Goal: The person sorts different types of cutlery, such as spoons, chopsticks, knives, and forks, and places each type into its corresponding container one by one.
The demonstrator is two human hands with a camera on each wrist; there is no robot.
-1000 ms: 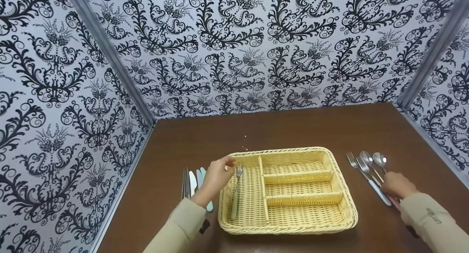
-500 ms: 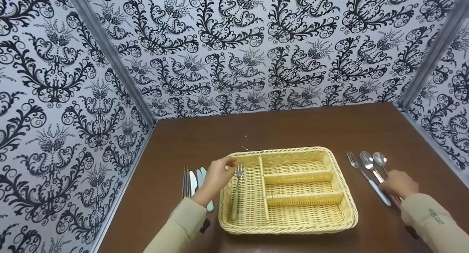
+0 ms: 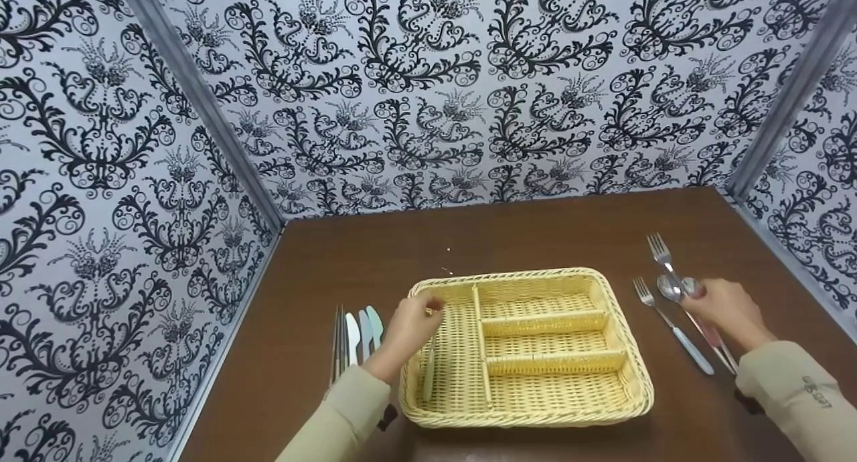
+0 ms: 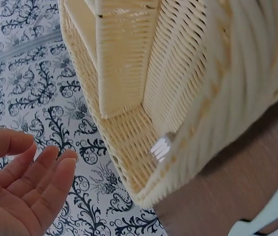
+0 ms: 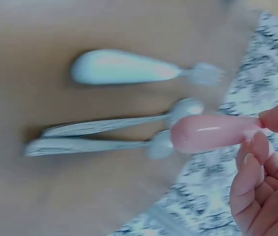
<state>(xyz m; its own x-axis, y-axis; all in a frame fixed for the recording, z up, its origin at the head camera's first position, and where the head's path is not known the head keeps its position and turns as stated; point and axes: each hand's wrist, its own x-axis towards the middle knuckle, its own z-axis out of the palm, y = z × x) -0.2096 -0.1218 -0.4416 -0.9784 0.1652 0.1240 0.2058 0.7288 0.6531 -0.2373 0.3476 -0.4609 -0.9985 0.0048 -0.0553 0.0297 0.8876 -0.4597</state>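
My right hand (image 3: 726,311) pinches a pink-handled fork (image 5: 212,133) between thumb and fingers, raised above the table. Its tines (image 3: 659,248) point away from me. Beneath it lie two spoons (image 5: 90,145), and beside them a fork with a pale blue handle (image 3: 689,347). Over the left rim of a divided wicker basket (image 3: 529,418) hovers my left hand (image 3: 410,331), holding nothing, fingers loosely bent. A green-handled fork (image 3: 429,378) lies in the basket's long left compartment, its head hidden behind that hand. In the left wrist view the left hand (image 4: 28,189) is apart from the basket.
Left of the basket lie chopsticks (image 3: 339,338) and several table knives (image 3: 365,331) on the brown table (image 3: 509,238). Three smaller compartments (image 3: 556,388) fill the basket's right side. Patterned walls (image 3: 455,114) enclose the table at the back and sides.
My right hand has lifted the pink-handled fork from among the spoons and moved it away from me. My left hand has shifted slightly right, covering the green-handled fork's head.
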